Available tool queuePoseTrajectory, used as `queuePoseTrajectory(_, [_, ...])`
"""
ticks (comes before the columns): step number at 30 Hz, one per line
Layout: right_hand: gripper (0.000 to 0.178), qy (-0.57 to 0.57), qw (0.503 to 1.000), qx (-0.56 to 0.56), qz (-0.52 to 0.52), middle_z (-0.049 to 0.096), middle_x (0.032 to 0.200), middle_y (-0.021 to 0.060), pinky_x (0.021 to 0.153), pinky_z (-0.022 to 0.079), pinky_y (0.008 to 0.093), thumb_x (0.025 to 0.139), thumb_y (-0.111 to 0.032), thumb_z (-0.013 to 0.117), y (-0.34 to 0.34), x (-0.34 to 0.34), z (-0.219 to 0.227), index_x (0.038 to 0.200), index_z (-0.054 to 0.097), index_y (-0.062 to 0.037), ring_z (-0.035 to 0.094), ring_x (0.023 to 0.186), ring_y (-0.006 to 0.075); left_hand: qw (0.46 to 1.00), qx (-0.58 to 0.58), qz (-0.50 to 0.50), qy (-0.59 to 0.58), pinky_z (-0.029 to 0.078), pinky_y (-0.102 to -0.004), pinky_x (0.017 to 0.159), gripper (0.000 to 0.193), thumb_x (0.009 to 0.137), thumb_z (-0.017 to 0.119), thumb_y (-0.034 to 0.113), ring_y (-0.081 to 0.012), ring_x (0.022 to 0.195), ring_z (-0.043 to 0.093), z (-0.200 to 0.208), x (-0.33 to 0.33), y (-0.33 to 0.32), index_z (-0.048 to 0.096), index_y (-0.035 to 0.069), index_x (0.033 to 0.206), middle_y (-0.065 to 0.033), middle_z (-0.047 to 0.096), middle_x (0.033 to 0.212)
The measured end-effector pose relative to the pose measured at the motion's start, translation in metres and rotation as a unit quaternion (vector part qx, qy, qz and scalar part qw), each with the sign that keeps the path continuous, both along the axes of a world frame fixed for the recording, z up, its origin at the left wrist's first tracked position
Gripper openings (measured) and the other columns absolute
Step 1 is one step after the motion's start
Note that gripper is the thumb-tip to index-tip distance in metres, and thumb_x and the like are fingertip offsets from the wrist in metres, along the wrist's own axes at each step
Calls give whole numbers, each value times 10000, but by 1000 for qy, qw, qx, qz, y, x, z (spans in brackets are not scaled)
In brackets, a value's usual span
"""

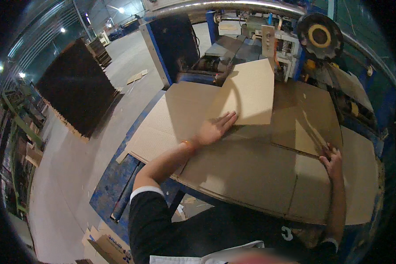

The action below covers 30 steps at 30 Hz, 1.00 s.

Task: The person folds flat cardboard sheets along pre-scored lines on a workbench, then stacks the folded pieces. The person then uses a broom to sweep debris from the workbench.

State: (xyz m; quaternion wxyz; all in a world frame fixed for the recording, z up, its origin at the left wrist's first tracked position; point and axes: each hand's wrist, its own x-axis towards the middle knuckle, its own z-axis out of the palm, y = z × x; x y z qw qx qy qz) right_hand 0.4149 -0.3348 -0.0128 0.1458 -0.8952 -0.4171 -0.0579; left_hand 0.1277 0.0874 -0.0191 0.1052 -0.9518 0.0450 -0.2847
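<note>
A large brown cardboard sheet (233,169) with crease lines lies across the blue machine table in front of me. Over its far part, a lighter cardboard panel (251,94) stands out at an angle toward the machine. My left hand (213,130) rests with fingers stretched out at the near edge of this panel. To the right is a darker cardboard panel (301,119) with its near edge lying over the large sheet. At that panel's near right corner, my right hand (333,160) grips the edge between thumb and fingers.
Beyond the sheets stands a blue machine (174,48) with rollers, a steel bar (233,11) and a dark wheel (320,36). A tall cardboard stack (77,88) is on the floor at left. A printed carton (108,244) lies low at left, beside the table (112,189).
</note>
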Motion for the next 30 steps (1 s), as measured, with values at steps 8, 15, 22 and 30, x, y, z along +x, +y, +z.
queuePoseTrajectory(8, [327,-80,986,33,-140,519,1150,223,894,411,424,824,-142,551,49,33,-21,1149,551,-111,506,1020,373,967,-59,248,23,280,-499,1019,552,828,482,156,-346,1283,289,8,79,3,312,64,1345,-174,320,1378])
queuePoseTrajectory(15, [337,-166,976,125,-71,486,1207,214,893,415,414,833,-181,554,-94,-19,-14,1153,542,-77,492,1058,358,910,-272,186,-253,277,-439,1019,672,776,643,255,-396,1212,367,14,-54,-12,339,-43,1296,-260,401,1287])
queuePoseTrajectory(22, [449,-209,945,-72,-242,502,1221,180,894,414,394,861,-248,529,-292,-39,-87,1246,472,-24,496,1089,298,706,-447,431,-340,252,-423,1018,642,784,644,275,-391,1184,389,-20,-206,-24,374,-124,1210,-320,412,1237])
queuePoseTrajectory(30, [533,104,752,573,-308,435,1314,153,954,361,394,855,-317,553,-211,-64,-51,1284,435,-23,442,1148,276,733,-354,524,-249,329,-432,967,659,788,629,277,-373,1114,467,-26,-198,-12,355,-95,1258,-289,479,1187])
